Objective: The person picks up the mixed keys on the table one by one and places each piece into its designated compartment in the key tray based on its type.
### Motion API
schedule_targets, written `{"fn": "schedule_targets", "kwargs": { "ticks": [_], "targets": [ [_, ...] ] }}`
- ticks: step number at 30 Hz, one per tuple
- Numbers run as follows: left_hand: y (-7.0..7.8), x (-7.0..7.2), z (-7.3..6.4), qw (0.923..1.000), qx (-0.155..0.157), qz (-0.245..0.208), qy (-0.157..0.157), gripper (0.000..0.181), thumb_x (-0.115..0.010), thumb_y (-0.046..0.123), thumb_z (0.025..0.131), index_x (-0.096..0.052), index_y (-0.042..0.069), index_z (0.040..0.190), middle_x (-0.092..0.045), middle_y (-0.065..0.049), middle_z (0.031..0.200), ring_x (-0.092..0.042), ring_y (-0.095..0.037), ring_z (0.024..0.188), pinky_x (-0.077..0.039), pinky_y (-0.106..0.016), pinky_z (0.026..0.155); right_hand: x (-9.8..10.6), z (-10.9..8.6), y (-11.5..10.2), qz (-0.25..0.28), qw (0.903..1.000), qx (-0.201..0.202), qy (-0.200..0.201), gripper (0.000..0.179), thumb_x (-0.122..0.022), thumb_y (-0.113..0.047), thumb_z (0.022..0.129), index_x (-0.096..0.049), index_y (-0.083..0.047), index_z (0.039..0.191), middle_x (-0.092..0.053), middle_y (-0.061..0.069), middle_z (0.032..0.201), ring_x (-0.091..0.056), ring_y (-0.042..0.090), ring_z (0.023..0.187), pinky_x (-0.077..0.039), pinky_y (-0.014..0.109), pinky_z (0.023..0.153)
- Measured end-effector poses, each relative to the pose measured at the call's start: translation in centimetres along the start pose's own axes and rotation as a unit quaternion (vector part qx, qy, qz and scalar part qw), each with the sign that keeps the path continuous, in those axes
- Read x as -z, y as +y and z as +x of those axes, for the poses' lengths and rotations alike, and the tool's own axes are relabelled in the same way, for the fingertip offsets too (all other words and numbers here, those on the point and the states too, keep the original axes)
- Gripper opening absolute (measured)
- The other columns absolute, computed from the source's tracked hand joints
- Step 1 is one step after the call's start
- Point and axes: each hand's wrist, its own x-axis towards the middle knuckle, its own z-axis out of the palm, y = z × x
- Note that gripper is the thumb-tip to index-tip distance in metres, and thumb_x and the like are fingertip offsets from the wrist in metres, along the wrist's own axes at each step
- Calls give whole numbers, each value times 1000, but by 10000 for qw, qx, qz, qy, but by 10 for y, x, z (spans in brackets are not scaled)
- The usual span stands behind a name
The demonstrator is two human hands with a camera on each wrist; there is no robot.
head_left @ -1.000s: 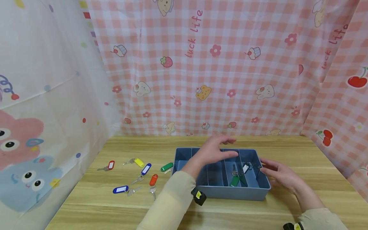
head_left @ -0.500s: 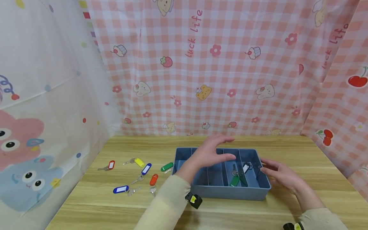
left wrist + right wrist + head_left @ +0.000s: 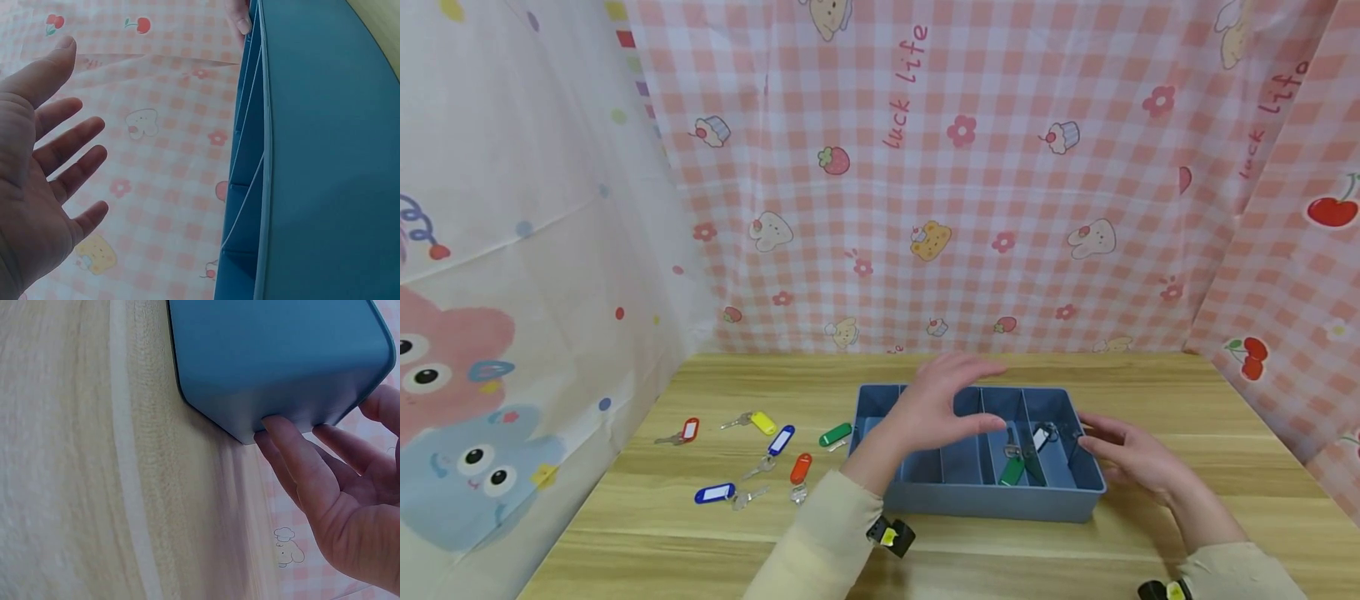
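Note:
My left hand [image 3: 928, 408] hovers over the left part of a blue divided box [image 3: 985, 502], holding nothing. Its fingers are spread apart from the thumb, and the palm shows bare in the left wrist view. At the box's right end, my right hand [image 3: 1131, 454] grips the end wall, thumb at the rim and fingers against the outside, as the right wrist view shows. Inside the box, a key with a green tag [image 3: 1012, 472] lies in one compartment. A key with a white-labelled dark tag [image 3: 1041, 437] sits in the rightmost one.
Left of the box lie keys with a red tag [image 3: 690, 430], a yellow tag [image 3: 763, 423], a blue tag [image 3: 781, 441], another blue tag [image 3: 715, 494], an orange tag [image 3: 801, 468] and a green tag [image 3: 836, 434]. Patterned cloth [image 3: 880, 208] hangs behind the wooden table [image 3: 647, 533].
My left hand has drifted a little left over the box, still empty, its forearm shifting left over the key with the orange tag. My right hand and the box have stayed put.

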Motion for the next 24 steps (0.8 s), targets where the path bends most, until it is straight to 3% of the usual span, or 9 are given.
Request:
{"fn": "schedule_targets", "kwargs": {
  "ticks": [10,24],
  "targets": [
    [-5,9,-19,9974,-445,200,532,60,-81,34,83,-60,15,136,-60,1,135,-49,-17,127,-34,-47,108,0,0,1,74,10000,10,-19,68,-52,-20,105,-15,13,151,-23,41,148,-47,37,127,-52,44,91],
    [-33,33,-46,9925,-479,132,1119,57,-83,25,82,-62,8,132,-63,-7,130,-53,-24,123,-38,-47,106,0,0,-2,45,9999,-106,37,71,-56,-24,103,-18,10,152,-23,39,150,-46,37,128,-51,46,93]
  ]
}}
